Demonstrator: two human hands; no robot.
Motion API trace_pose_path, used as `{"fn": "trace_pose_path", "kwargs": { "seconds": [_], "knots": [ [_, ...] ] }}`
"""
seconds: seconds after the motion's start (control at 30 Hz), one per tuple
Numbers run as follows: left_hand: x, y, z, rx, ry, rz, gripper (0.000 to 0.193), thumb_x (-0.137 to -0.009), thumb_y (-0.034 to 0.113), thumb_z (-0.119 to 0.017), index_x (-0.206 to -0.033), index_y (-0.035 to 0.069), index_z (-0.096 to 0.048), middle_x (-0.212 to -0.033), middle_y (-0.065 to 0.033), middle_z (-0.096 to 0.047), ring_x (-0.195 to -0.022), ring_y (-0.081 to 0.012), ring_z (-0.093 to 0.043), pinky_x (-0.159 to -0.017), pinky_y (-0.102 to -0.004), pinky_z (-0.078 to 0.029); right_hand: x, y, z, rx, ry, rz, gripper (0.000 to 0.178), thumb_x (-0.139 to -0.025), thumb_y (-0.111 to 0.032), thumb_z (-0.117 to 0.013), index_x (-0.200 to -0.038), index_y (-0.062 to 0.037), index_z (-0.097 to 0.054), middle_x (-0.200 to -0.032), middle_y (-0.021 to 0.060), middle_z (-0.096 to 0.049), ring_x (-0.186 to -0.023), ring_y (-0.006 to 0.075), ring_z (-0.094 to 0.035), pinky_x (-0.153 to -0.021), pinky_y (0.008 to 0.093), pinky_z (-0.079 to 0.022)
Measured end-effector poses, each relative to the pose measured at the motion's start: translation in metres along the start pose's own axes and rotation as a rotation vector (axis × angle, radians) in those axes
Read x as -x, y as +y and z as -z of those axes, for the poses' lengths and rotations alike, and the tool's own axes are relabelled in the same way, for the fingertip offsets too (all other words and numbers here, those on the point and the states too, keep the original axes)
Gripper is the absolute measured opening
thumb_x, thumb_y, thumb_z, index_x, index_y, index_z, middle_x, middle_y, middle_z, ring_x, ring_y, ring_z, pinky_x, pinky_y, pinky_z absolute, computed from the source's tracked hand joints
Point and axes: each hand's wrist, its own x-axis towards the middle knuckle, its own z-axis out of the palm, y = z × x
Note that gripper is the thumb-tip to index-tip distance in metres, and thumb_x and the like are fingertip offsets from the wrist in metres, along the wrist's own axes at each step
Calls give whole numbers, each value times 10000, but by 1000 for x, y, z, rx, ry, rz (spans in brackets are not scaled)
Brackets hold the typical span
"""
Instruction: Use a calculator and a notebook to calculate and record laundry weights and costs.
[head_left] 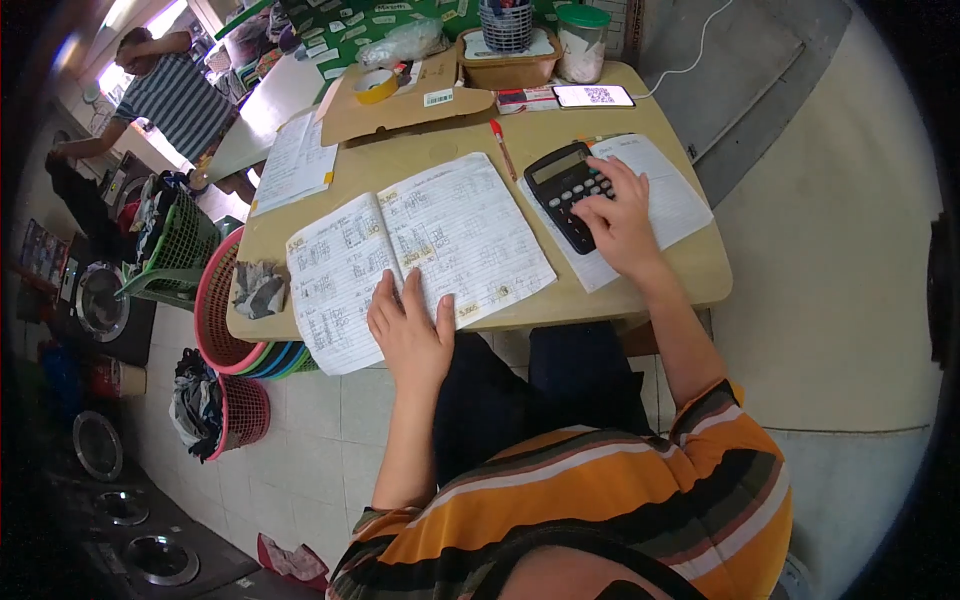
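An open ruled notebook (475, 225) with handwritten columns and yellow marks lies on the cream table (440, 150). My left hand (412, 335) rests on its lower part near the fold, fingers spread. To the right, a black calculator (557, 172) lies tilted on white ruled paper (675, 195). My right hand (622, 225) is over its keys, fingers bent and apart, the thumb and fingertips at the buttons without gripping it. Part of the keypad is hidden under this hand. Between notebook and calculator, a red-capped pen (504, 150) lies beyond my hands.
At the back are a cardboard piece (410, 110) with a tape roll (376, 87), a brown basket (510, 72), a green-lidded jar (582, 45) and a cabled phone (594, 96). A crumpled cloth (259, 290) sits at the left edge. Laundry baskets (243, 412) and another person (180, 100) are left.
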Motion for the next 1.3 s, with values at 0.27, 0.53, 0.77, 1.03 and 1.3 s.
{"fn": "trace_pose_path", "kwargs": {
  "seconds": [0.27,0.53,0.77,1.03,1.3],
  "knots": [
    [1,-2,-2,-5,6,2,532,-978,364,-643,-1385,31,-563,-1446,-284,-458,-1341,-448,-424,-1131,-548,-312,17,14,9,-296,141,-119,101,-911,-129,-719,-946,-107,-812,-1428,103,-572,-1359,353,-469,-1175,574,-274],
    [-1,2,-2,-8,44,24,542,-947,368,-676,-1352,23,-573,-1384,-286,-474,-1281,-459,-449,-1101,-561,-344,32,29,1,127,304,0,162,-945,-70,-686,-859,66,-701,-1283,158,-611,-1184,277,-590,-873,338,-516],
    [28,11,4,70,19,32,510,-955,313,-681,-1373,48,-559,-1351,-244,-473,-1265,-432,-420,-1088,-550,-344,31,22,7,-249,242,-187,186,-1003,-92,-620,-901,63,-623,-1274,176,-606,-1093,266,-624,-803,330,-520],
    [45,14,-5,61,7,-15,561,-926,262,-710,-1420,69,-527,-1396,-210,-439,-1304,-441,-376,-1133,-571,-287,28,23,4,-183,254,-108,151,-1012,-112,-618,-967,31,-633,-1320,205,-588,-1036,250,-623,-834,326,-517],
    [44,11,-4,40,5,-4,527,-921,230,-710,-1394,57,-555,-1370,-220,-500,-1289,-442,-418,-1138,-577,-267,30,26,-6,-343,233,-129,132,-993,-108,-655,-1019,14,-700,-1356,187,-559,-1155,290,-606,-964,354,-505]
  ]
}}
